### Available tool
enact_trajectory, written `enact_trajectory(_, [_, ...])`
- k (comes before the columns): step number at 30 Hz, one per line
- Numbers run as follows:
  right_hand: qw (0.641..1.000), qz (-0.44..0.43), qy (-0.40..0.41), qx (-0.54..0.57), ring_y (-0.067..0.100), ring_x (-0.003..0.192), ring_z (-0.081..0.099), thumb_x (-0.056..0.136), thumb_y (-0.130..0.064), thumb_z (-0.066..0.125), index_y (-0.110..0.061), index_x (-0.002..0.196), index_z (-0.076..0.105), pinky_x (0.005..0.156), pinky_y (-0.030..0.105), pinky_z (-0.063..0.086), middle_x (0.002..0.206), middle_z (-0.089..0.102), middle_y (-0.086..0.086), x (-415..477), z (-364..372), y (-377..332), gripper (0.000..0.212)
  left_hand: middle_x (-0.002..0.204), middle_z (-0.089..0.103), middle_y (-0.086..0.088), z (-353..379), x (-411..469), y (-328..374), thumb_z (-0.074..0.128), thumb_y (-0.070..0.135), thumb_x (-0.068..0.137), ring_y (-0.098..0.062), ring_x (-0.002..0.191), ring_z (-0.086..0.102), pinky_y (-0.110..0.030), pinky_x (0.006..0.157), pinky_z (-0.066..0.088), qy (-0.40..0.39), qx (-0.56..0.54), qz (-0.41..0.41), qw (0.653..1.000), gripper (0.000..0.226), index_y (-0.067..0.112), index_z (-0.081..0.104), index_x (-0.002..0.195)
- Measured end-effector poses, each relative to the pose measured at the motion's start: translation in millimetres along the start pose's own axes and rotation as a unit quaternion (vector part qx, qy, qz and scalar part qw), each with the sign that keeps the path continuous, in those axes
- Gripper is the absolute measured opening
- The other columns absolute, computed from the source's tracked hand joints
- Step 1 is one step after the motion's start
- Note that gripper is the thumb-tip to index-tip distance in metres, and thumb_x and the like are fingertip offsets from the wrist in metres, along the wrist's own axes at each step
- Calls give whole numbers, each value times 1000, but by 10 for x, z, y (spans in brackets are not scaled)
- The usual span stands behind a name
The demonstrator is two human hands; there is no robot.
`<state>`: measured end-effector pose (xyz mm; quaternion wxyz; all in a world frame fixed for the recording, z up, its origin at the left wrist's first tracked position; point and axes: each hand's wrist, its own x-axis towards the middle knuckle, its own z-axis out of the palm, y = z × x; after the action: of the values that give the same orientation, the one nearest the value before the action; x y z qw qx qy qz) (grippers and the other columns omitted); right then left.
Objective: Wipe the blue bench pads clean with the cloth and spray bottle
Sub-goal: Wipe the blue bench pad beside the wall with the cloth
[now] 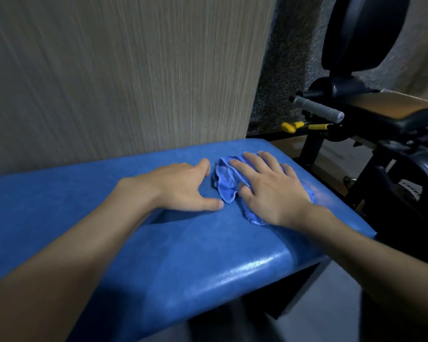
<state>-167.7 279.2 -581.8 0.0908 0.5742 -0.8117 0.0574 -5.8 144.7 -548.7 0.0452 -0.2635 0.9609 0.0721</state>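
A right hand [273,191] presses flat, fingers spread, on a soft, light, crumpled blue cloth [226,183] atop the blue bench pad [208,255], likely easiest gathered at its bunched middle, while the left hand [183,187] rests beside it, fingers relaxed, holding nothing.

Gym, by the look of it — blue padded bench [208,255] along a wood-grain wall panel [121,70], black exercise machine [420,166] beside it — grey grip handle [316,108], yellow adjustment knob [290,126].
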Motion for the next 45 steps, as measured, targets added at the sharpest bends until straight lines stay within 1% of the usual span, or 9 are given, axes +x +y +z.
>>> enact_trajectory(3, [1000,12,-22,13,18,148,5,98,-49,29,-42,151,18,116,49,18,159,15,-12,33,-9,-1,54,121,57,1,-20,17,72,57,78,77,-24,107,56,-39,91,47,-35,32,7,999,71,26,41,123])
enact_trajectory(8, [1000,10,-20,12,19,147,7,97,-56,28,-41,149,22,114,50,19,158,17,-11,45,-2,-20,54,119,57,2,25,-1,47,60,78,75,-21,105,56,-40,93,48,-27,10,3,1000,74,25,43,124])
enact_trajectory(17, [999,-21,-26,11,26,148,5,101,-46,27,-34,152,21,112,54,17,160,13,-5,-43,-47,-16,52,104,57,7,-45,20,150,71,68,74,-17,94,55,-30,80,43,-32,2,-29,999,70,23,44,120])
enact_trajectory(19, [1000,-25,-18,-6,28,146,10,99,-48,20,-32,151,22,108,55,21,158,17,-3,-30,-34,-22,54,96,54,10,-19,14,136,71,70,73,-15,90,55,-30,76,41,-19,0,-34,999,70,26,46,120])
enact_trajectory(23, [999,-25,-12,-46,30,140,20,73,-50,-10,-31,146,28,100,52,29,151,26,-2,17,-28,-37,84,91,49,16,-27,5,118,67,79,67,-10,86,52,-30,72,39,0,29,-31,999,70,33,48,117])
enact_trajectory(29, [999,-10,-18,-44,33,135,37,85,-58,11,-28,137,50,100,59,30,143,46,2,61,-63,-64,72,102,48,10,-51,-9,79,54,87,66,-16,96,54,-33,78,40,-3,72,-12,997,67,41,46,114])
enact_trajectory(35, [998,-17,-53,-18,28,150,8,80,-69,0,-36,152,20,114,56,20,161,15,-4,0,-123,-16,82,101,47,8,-75,-20,109,50,87,70,-18,96,52,-34,76,37,-15,85,-14,996,67,37,45,114])
enact_trajectory(39, [998,-10,-59,-15,23,151,-1,98,-61,27,-40,154,12,119,52,13,164,4,-7,-59,-91,20,62,113,51,5,-10,-73,82,49,87,71,-20,106,54,-36,88,43,4,66,-12,998,74,39,44,127])
enact_trajectory(45, [997,31,-72,-28,21,152,-8,101,-53,22,-41,155,3,119,53,14,165,-2,-7,-482,-160,247,58,138,48,4,56,-136,143,41,89,74,-22,126,50,-40,102,41,7,40,-17,999,87,37,36,143])
